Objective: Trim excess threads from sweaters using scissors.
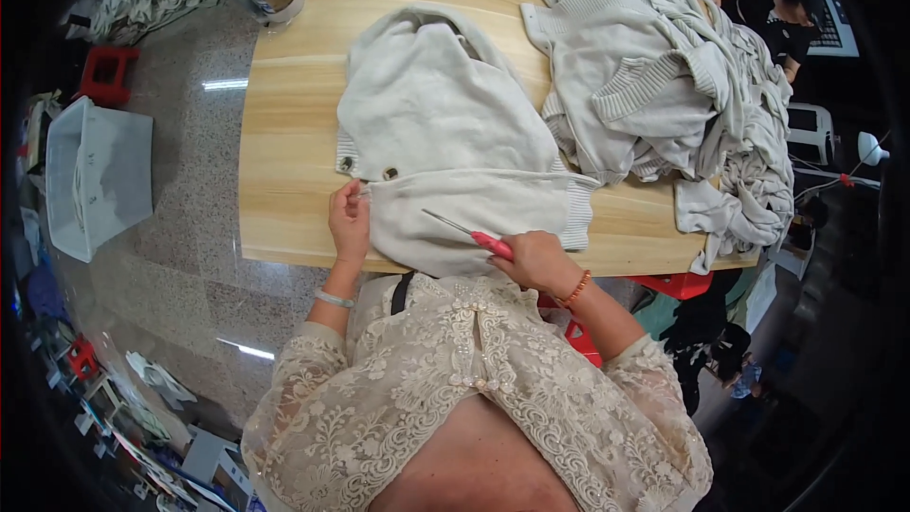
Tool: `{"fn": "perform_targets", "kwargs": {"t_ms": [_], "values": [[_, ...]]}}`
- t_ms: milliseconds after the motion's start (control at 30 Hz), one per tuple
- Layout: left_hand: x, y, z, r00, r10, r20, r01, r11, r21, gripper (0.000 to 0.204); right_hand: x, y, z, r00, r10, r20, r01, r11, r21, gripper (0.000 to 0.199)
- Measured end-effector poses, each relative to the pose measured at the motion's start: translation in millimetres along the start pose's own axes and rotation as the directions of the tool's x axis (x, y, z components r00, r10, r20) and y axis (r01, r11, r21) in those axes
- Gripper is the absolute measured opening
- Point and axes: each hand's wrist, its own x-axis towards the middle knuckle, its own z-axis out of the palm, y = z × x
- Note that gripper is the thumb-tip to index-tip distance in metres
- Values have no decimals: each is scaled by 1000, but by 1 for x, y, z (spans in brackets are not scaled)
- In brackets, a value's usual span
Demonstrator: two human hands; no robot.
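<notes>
A cream knit cardigan point(427, 114) lies on the table in front of me, with two dark buttons near its left edge and a ribbed cuff on the right. At the garment's lower left edge, my left hand point(349, 225) has its fingertips pinched together on the knit. My right hand point(542, 263) is closed around the red handle of a slim tool point(488, 243). Its thin metal shaft points up and left across the folded knit; the tip is too fine to tell its kind.
A heap of similar cream knits point(654, 85) covers the right of the wooden table point(294, 133). A clear holder point(280, 5) with tools stands at the far left corner. On the floor at left are a white plastic bin point(114, 175) and red stool point(106, 74). Another person point(782, 14) sits far right.
</notes>
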Motion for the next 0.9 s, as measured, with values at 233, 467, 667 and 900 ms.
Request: {"fn": "perform_targets", "kwargs": {"t_ms": [233, 467, 667, 900], "values": [[10, 18, 0, 976, 190, 108, -209, 666, 716, 34, 13, -25, 7, 980, -199, -26, 200, 979, 47, 28], [50, 46, -1, 947, 310, 83, -290, 716, 635, 22, 4, 20, 27, 947, -112, -302, 124, 992, 22, 30], [90, 26, 35, 959, 248, 135, -270, 666, 696, 26, -1, 35, 45, 931, 77, -357, -40, 993, 111, 38], [85, 47, 78, 966, -179, 188, 152, 977, 150, 20, -15, 59, 63, 808, 336, -484, -265, 941, 212, 41]]}}
